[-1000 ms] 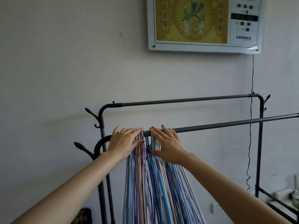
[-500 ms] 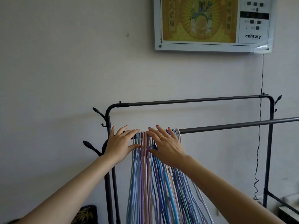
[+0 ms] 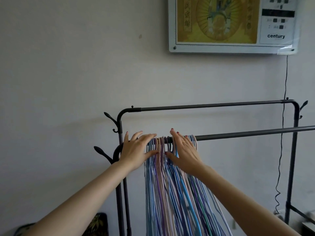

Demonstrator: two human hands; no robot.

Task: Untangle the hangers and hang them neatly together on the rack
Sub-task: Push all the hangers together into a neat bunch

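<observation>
A thick bunch of thin hangers point(image 3: 170, 193) in blue, purple, pink and green hangs by its hooks from the near bar of the dark metal rack point(image 3: 247, 133). My left hand point(image 3: 136, 150) lies flat against the left side of the bunch near the hooks, fingers spread. On the right side my right hand point(image 3: 184, 154) rests flat, with a ring on one finger, covering some hooks. Neither hand grips a hanger. The hangers fan out slightly towards the bottom.
A second, higher rack bar point(image 3: 213, 105) runs behind. Side pegs point(image 3: 110, 119) stick out at the rack's left post. A framed calendar clock point(image 3: 233, 24) hangs on the wall with a black cord point(image 3: 283, 133) running down. A dark patterned object point(image 3: 97, 223) sits at the lower left.
Both hands stayed flat on the bunch and pressed it slightly closer together at the hooks. The view shifted, so the rack sits further right in the frame.
</observation>
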